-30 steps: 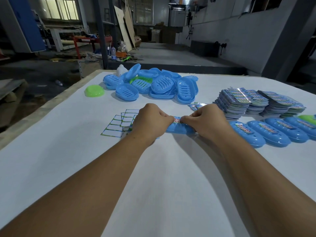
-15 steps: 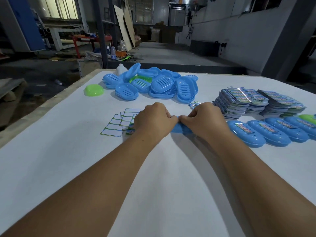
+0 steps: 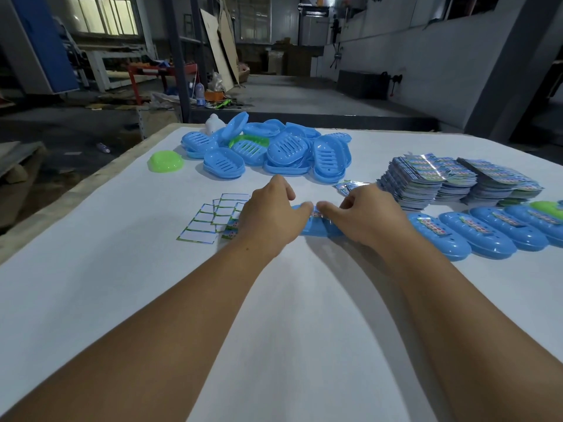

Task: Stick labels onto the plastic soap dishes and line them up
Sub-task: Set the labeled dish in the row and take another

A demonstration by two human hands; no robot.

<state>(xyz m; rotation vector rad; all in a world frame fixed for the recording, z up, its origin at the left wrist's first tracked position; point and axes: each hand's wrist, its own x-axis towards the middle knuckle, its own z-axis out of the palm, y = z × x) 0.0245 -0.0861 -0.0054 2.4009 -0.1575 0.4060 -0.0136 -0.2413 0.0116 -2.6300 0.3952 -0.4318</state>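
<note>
A blue soap dish (image 3: 316,229) lies upside down on the white table (image 3: 304,300) between my hands. A colourful label (image 3: 316,213) sits on its top. My left hand (image 3: 271,216) and my right hand (image 3: 370,219) meet over it, both thumbs lying straight on the label from either side, the fingers loose above the dish's far side. To the right, several labelled blue dishes (image 3: 438,239) lie in a row. A pile of unlabelled blue dishes (image 3: 274,150) sits at the back.
Stacks of label sheets (image 3: 426,184) stand at the right rear. Peeled white backing sheets (image 3: 213,222) lie left of my left hand. A green dish (image 3: 166,161) sits alone at the back left, near the table's left edge.
My hands were closed tight over the dish; now the fingers have loosened and lifted, and the thumbs have spread apart along the label, leaving it visible.
</note>
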